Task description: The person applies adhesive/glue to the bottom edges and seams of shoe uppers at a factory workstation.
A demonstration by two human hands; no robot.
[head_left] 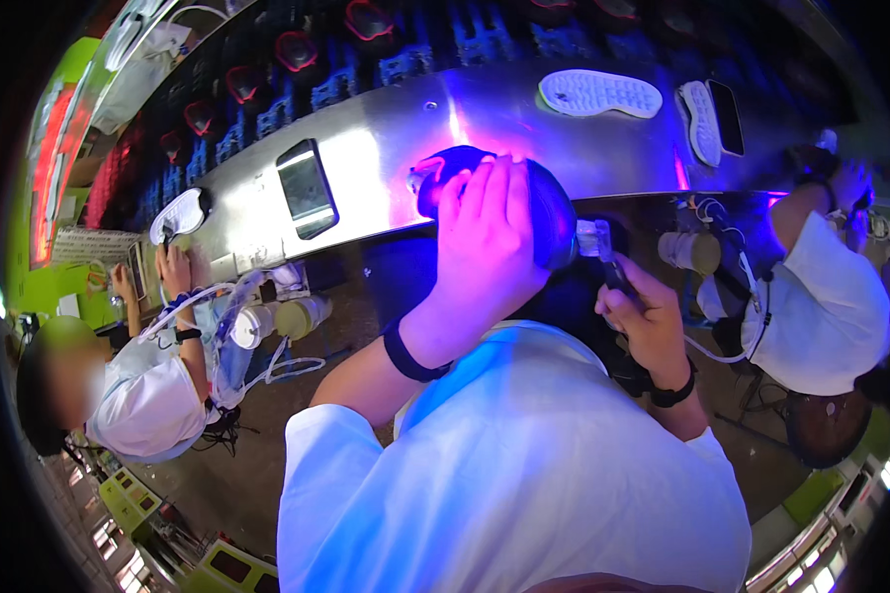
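My left hand (487, 222) is closed over a dark shoe upper (554, 215), its fingers spread across the top and holding the shoe at the metal bench's near edge. A red-lit part of the shoe shows past my fingertips. In my right hand (648, 321) is a brush (593, 239) with a dark handle and a pale, whitish head. The brush head meets the right end of the shoe. Purple and red light falls on the shoe and my left hand.
On the metal bench (381, 158) lie a phone (307, 188), a white shoe sole (600, 94), another sole (702, 124) and a second phone (727, 117). Dark shoes (297, 49) line a rack behind. Pots (302, 316) hang below the edge. Co-workers sit on both sides.
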